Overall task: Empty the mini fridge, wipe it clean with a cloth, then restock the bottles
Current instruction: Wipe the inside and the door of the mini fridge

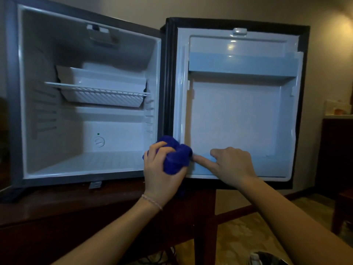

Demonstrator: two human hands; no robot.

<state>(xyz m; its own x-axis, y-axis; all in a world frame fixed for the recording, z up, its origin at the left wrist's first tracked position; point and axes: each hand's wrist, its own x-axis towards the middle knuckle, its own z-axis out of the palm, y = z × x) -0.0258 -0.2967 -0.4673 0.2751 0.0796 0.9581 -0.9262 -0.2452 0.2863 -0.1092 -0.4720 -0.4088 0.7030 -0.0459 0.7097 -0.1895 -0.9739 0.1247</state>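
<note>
The left hand [162, 165] clenches the blue cloth [175, 159] at the hinge. The right hand [232, 163] rests with fingers released on the door's [238, 111] low shelf. No bottles show. Leaning there could swing the door or tip the fridge [86, 92] off the tabletop [57, 203].

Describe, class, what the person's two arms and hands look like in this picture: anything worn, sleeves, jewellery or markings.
Both forearms are bare, with no sleeves in view. The left hand has a thin, pale beaded bracelet round its wrist. The right hand wears nothing: no ring, watch or glove shows. Neither arm carries visible markings.
</note>
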